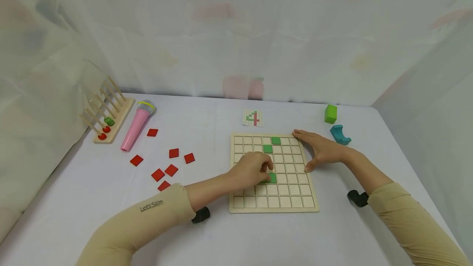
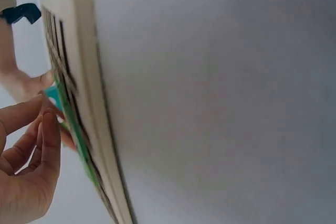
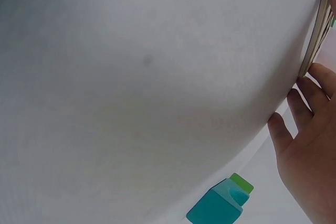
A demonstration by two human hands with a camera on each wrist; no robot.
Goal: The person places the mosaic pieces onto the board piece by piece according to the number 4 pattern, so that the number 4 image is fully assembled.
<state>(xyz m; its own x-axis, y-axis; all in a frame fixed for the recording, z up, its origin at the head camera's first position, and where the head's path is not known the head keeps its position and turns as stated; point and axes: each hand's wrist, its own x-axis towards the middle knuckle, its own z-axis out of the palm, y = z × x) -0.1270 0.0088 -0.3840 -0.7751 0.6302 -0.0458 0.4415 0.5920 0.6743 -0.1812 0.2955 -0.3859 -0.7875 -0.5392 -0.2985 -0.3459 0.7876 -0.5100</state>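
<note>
A pale wooden grid board (image 1: 273, 210) lies flat on the table, with green tiles in some of its squares. My left hand (image 1: 250, 171) reaches over the board's middle, fingers curled, thumb and fingertips drawn together right at a green tile (image 1: 272, 177). In the left wrist view, the left hand's fingertips (image 2: 50, 116) come close together beside the board's green surface. The left hand hides the squares under it. At the board's right side, my right hand (image 1: 323, 147) rests with its fingers spread, fingertips at the far right corner and thumb along the right edge.
Several red tiles (image 1: 171, 170) lie scattered left of the board. Beyond them are a pink microphone (image 1: 136, 128) and a pegged wooden stand (image 1: 125, 108). A small pattern card (image 1: 253, 118) lies behind the board. A green block (image 1: 330, 114) and a teal arch block (image 1: 339, 134) are at the back right.
</note>
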